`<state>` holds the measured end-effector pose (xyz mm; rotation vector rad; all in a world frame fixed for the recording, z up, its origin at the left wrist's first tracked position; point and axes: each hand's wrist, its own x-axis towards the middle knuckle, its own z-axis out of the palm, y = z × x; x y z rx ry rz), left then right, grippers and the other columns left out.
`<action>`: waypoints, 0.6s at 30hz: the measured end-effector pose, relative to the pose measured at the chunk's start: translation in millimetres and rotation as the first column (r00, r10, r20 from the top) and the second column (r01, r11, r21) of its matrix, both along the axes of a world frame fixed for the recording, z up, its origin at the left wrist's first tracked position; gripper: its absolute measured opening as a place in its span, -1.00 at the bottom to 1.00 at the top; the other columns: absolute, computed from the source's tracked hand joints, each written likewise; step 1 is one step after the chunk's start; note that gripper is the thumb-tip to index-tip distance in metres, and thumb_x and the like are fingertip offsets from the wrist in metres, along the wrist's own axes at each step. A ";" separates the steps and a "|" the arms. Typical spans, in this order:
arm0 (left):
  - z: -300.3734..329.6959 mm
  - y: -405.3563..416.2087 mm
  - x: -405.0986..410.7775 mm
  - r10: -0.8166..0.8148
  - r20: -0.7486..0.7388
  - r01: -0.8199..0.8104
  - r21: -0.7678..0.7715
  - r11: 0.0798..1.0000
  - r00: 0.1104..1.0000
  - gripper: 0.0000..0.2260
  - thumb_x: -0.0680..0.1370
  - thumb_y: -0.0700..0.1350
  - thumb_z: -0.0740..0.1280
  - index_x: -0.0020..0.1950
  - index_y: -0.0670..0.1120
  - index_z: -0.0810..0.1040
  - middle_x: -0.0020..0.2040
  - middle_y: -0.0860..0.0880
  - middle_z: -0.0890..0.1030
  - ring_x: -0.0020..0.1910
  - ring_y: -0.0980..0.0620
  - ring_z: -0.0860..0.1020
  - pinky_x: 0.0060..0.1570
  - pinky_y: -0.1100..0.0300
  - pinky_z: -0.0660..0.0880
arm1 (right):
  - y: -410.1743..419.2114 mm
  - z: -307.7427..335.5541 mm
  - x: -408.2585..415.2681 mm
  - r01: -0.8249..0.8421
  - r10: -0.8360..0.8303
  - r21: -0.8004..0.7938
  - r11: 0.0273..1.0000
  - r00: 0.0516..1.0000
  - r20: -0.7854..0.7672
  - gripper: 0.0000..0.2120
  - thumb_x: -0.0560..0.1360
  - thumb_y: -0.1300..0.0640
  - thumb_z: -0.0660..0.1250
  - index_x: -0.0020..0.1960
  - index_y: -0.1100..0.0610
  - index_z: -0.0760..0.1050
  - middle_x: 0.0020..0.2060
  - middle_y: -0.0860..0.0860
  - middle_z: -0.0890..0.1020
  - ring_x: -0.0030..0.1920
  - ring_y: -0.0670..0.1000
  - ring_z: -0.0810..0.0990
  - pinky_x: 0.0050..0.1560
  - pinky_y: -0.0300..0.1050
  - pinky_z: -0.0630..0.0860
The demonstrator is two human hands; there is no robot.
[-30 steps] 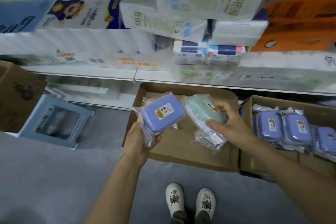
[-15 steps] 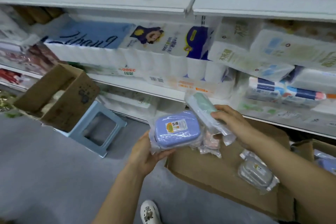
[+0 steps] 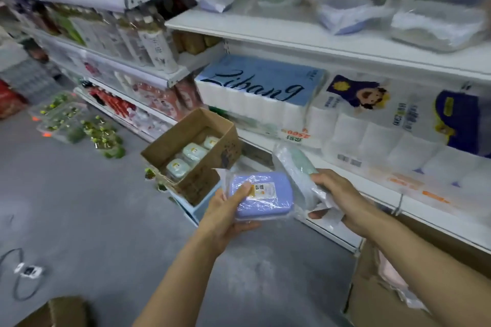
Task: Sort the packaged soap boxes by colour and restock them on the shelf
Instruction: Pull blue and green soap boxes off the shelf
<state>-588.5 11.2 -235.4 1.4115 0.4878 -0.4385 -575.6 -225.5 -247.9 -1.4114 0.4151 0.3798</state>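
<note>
My left hand (image 3: 223, 216) grips a purple soap box (image 3: 261, 195) in clear plastic wrap, thumb on its label. My right hand (image 3: 337, 198) holds a pale green wrapped soap box (image 3: 297, 167), tilted on edge next to the purple one. Up and to the left, a cardboard box (image 3: 210, 175) sits on a light blue stool (image 3: 198, 208) and holds several green soap boxes (image 3: 194, 152). More wrapped packs lie blurred on the white upper shelf (image 3: 292, 32).
Toilet paper packs (image 3: 265, 93) fill the shelf in front. Bottles line the shelves to the left. Another cardboard box (image 3: 377, 292) lies at lower right, one corner (image 3: 63, 310) at lower left. A cable (image 3: 21, 273) and green packets (image 3: 79, 125) lie on the grey floor.
My view has swung up and left, away from the floor boxes toward the shelf and the box of green soaps. Both hands still hold their soap boxes, carried along.
</note>
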 end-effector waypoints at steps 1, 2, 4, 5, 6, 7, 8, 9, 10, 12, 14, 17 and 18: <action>0.1 16.8 6.9 0.028 0.004 -0.027 -0.010 1.000 1.000 -0.54 0.49 0.03 0.43 0.31 -0.15 0.49 0.06 -0.14 0.70 -0.07 -0.07 0.70 -0.29 0.06 0.62 | 16.4 3.8 13.9 -0.039 0.039 -0.033 0.999 0.999 0.004 -0.85 0.43 0.05 0.39 -0.03 0.08 0.58 -0.10 0.09 0.60 -0.19 0.10 0.60 -0.16 0.13 0.61; -1.2 32.8 14.4 0.053 0.012 -0.053 -0.019 0.998 0.999 -0.56 0.50 0.03 0.42 0.31 -0.14 0.50 0.06 -0.14 0.70 -0.05 -0.08 0.70 -0.27 0.04 0.63 | 31.8 5.9 28.4 -0.078 0.080 -0.071 0.994 0.997 0.013 -0.81 0.38 -0.01 0.42 -0.05 0.03 0.59 -0.11 0.07 0.63 -0.18 0.09 0.60 -0.12 0.11 0.58; -7.0 68.8 30.0 0.110 0.027 -0.110 -0.007 0.994 0.994 -0.57 0.51 0.05 0.40 0.31 -0.12 0.50 0.05 -0.13 0.70 -0.03 -0.10 0.69 -0.19 -0.03 0.65 | 65.0 5.2 60.0 -0.147 0.153 -0.161 0.976 0.988 0.021 -0.68 0.27 -0.15 0.46 -0.04 -0.04 0.60 -0.07 0.00 0.67 -0.11 0.07 0.63 -0.02 0.10 0.55; -10.5 82.3 36.2 0.138 0.026 -0.138 -0.006 0.990 0.990 -0.58 0.52 0.06 0.40 0.31 -0.10 0.50 0.05 -0.12 0.70 -0.02 -0.10 0.69 -0.16 -0.04 0.65 | 77.7 6.7 71.5 -0.166 0.175 -0.207 0.964 0.984 0.029 -0.66 0.28 -0.18 0.46 -0.01 -0.06 0.59 -0.05 -0.02 0.67 -0.07 0.06 0.64 0.02 0.07 0.55; -12.9 89.6 40.0 0.160 0.021 -0.160 -0.006 0.987 0.987 -0.59 0.52 0.06 0.40 0.30 -0.08 0.49 0.06 -0.12 0.70 -0.03 -0.10 0.69 -0.17 -0.04 0.65 | 83.8 9.6 77.5 -0.175 0.190 -0.245 0.954 0.981 0.039 -0.67 0.33 -0.16 0.46 0.03 -0.07 0.57 -0.02 -0.04 0.66 -0.04 0.02 0.64 0.02 0.02 0.55; -17.2 101.7 46.5 0.188 0.013 -0.188 -0.003 0.982 0.982 -0.59 0.51 0.06 0.40 0.30 -0.07 0.49 0.06 -0.12 0.70 -0.03 -0.10 0.70 -0.19 -0.03 0.65 | 95.3 10.7 88.9 -0.200 0.220 -0.270 0.942 0.975 0.044 -0.69 0.38 -0.12 0.44 0.08 -0.06 0.53 0.00 -0.06 0.63 -0.02 -0.03 0.62 -0.02 -0.06 0.55; -22.9 115.6 55.4 0.214 0.003 -0.214 0.013 0.977 0.977 -0.59 0.51 0.07 0.40 0.30 -0.05 0.48 0.07 -0.12 0.70 -0.05 -0.10 0.70 -0.22 -0.01 0.64 | 107.7 8.8 103.7 -0.234 0.256 -0.295 0.926 0.966 0.039 -0.68 0.43 -0.09 0.42 0.12 -0.05 0.49 0.02 -0.08 0.60 -0.02 -0.09 0.59 -0.08 -0.15 0.50; -28.8 127.5 65.7 0.230 -0.009 -0.230 0.039 0.972 0.973 -0.58 0.51 0.07 0.41 0.30 -0.05 0.48 0.07 -0.13 0.69 -0.07 -0.10 0.70 -0.23 0.01 0.64 | 118.5 7.9 119.2 -0.263 0.288 -0.321 0.910 0.957 0.033 -0.67 0.45 -0.08 0.40 0.15 -0.03 0.45 0.03 -0.08 0.58 -0.03 -0.12 0.56 -0.13 -0.20 0.45; -35.1 139.0 76.9 0.237 -0.020 -0.235 0.066 0.970 0.971 -0.56 0.49 0.08 0.42 0.30 -0.06 0.48 0.06 -0.14 0.69 -0.08 -0.11 0.70 -0.25 0.01 0.64 | 129.0 8.2 135.2 -0.284 0.314 -0.346 0.895 0.949 0.033 -0.67 0.46 -0.08 0.40 0.16 -0.03 0.43 0.02 -0.08 0.57 -0.04 -0.14 0.54 -0.16 -0.21 0.42; -48.2 164.3 105.4 0.265 -0.041 -0.260 0.091 0.961 0.964 -0.54 0.47 0.08 0.45 0.29 -0.08 0.48 0.07 -0.15 0.68 -0.10 -0.12 0.71 -0.27 0.03 0.64 | 153.1 0.9 175.5 -0.307 0.349 -0.395 0.866 0.936 0.036 -0.67 0.45 -0.08 0.39 0.16 -0.04 0.42 -0.01 -0.08 0.56 -0.08 -0.14 0.53 -0.19 -0.19 0.41; -64.8 191.1 141.4 0.295 -0.053 -0.289 0.099 0.952 0.954 -0.52 0.46 0.10 0.46 0.29 -0.07 0.47 0.08 -0.16 0.67 -0.09 -0.14 0.70 -0.24 0.00 0.64 | 180.0 -14.3 222.6 -0.315 0.372 -0.453 0.834 0.927 0.041 -0.65 0.45 -0.08 0.39 0.18 -0.04 0.41 -0.02 -0.07 0.56 -0.11 -0.14 0.52 -0.23 -0.20 0.39; -93.2 226.9 204.3 0.314 -0.092 -0.302 0.123 0.945 0.945 -0.48 0.44 0.14 0.47 0.30 -0.05 0.46 0.09 -0.14 0.66 -0.04 -0.15 0.69 -0.14 -0.08 0.66 | 224.0 -43.5 300.3 -0.346 0.440 -0.572 0.744 0.898 0.029 -0.55 0.42 -0.07 0.40 0.27 -0.07 0.37 0.08 -0.03 0.55 -0.08 -0.08 0.53 -0.25 -0.19 0.38; -104.0 237.7 224.7 0.323 -0.109 -0.308 0.133 0.942 0.940 -0.49 0.44 0.14 0.47 0.29 -0.05 0.47 0.08 -0.14 0.66 -0.03 -0.14 0.68 -0.15 -0.06 0.66 | 237.4 -55.8 326.1 -0.356 0.465 -0.614 0.705 0.885 0.020 -0.50 0.40 -0.06 0.41 0.29 -0.07 0.36 0.12 -0.02 0.54 -0.04 -0.03 0.54 -0.19 -0.17 0.43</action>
